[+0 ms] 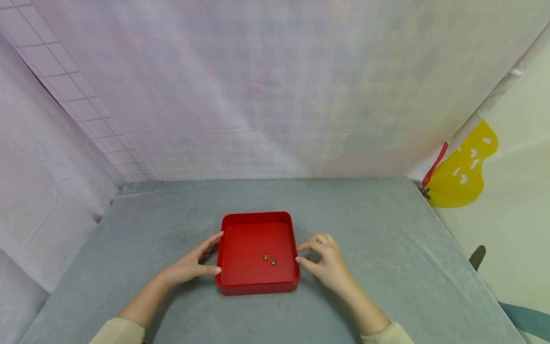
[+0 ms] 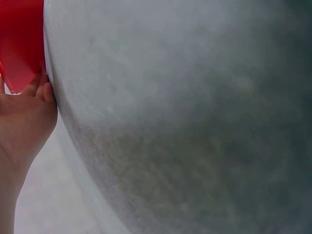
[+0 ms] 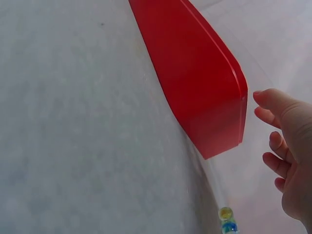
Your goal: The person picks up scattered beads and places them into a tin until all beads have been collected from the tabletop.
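A shallow red square tray rests on the grey cloth-covered table. Inside, right of its middle, lie two small gold-coloured round things, one just left of the other. My left hand is at the tray's left wall, thumb and fingers spread apart with their tips at the rim. At the right wall is my right hand, thumb and index fingertips close by the rim, with a gap between them. The right wrist view shows the right hand with fingers loosely bent and nothing held.
The grey table extends around the tray. A pale patterned cloth hangs behind it. On the right-hand cloth is a yellow printed shape. Low in the right wrist view are a yellow glassy ball and a blue one.
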`<state>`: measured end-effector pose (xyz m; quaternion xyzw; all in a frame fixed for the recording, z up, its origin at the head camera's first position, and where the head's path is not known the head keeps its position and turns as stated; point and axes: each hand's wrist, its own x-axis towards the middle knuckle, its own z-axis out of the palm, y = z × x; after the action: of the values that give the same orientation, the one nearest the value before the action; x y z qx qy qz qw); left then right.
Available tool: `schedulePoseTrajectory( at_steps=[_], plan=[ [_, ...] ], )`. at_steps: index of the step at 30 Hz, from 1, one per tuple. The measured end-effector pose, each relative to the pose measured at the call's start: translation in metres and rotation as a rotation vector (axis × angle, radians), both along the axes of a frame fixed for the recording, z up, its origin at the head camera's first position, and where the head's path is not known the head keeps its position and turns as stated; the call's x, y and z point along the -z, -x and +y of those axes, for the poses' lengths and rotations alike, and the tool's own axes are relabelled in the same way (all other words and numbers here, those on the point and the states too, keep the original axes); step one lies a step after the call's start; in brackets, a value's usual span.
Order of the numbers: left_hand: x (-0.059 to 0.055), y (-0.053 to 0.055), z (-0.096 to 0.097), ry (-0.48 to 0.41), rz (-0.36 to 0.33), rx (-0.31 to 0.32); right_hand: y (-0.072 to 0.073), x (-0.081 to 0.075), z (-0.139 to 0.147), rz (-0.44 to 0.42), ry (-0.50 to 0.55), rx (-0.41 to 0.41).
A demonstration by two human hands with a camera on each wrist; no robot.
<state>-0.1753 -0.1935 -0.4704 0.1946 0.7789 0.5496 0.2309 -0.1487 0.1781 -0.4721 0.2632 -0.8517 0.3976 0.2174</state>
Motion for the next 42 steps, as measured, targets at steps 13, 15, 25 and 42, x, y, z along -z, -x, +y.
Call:
schedulePoseTrajectory(
  at_steps=[13,15,25,42],
  plan=[
    [0.000,-0.001,0.000,-0.001,0.002,0.002,-0.001,0.000,0.014,0.007,-0.006,0.034],
    [0.000,-0.002,0.000,0.004,0.014,0.005,-0.001,0.000,0.017,0.013,-0.007,0.042],
    [-0.002,-0.001,0.000,0.002,0.024,0.017,-0.002,0.000,0.033,-0.017,-0.013,0.085],
    [0.001,0.001,0.000,0.004,-0.013,-0.002,-0.002,-0.003,0.061,-0.085,-0.011,0.209]
  ],
)
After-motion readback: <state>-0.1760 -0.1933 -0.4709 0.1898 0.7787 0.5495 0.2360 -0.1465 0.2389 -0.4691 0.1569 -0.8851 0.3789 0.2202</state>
